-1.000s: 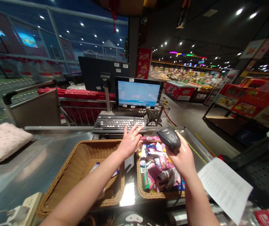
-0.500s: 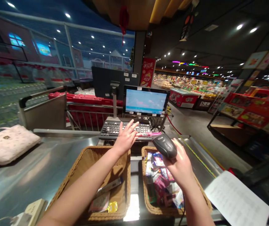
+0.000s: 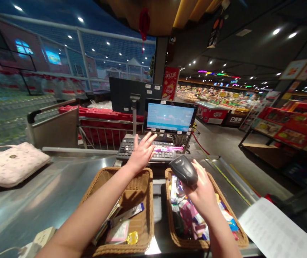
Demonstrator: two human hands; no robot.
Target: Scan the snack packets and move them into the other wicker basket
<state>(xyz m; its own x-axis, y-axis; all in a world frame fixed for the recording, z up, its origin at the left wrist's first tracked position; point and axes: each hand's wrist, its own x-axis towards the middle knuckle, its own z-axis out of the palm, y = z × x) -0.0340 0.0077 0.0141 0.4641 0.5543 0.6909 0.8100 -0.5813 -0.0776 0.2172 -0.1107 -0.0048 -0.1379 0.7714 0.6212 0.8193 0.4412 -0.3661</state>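
Observation:
My left hand (image 3: 141, 154) reaches over the black keyboard (image 3: 148, 149) with fingers spread, holding nothing. A slim pink packet (image 3: 169, 148) lies across the keys just right of it. My right hand (image 3: 202, 190) is closed around a black barcode scanner (image 3: 183, 169), held above the right wicker basket (image 3: 239, 234), which is full of several colourful packets. The left wicker basket (image 3: 142, 177) holds a few flat packets. A lit monitor (image 3: 170, 117) stands behind the keyboard.
A steel counter (image 3: 35, 200) spreads to the left, with a pale pink bag (image 3: 12, 165) on it. A printed sheet (image 3: 278, 229) lies at the right. A white power strip (image 3: 39, 240) sits at the near left. Red shopping carts (image 3: 102, 125) stand behind the till.
My left hand has moved forward from the basket edge onto the keyboard. The right hand with the scanner has drifted slightly left and lower; the view has shifted too.

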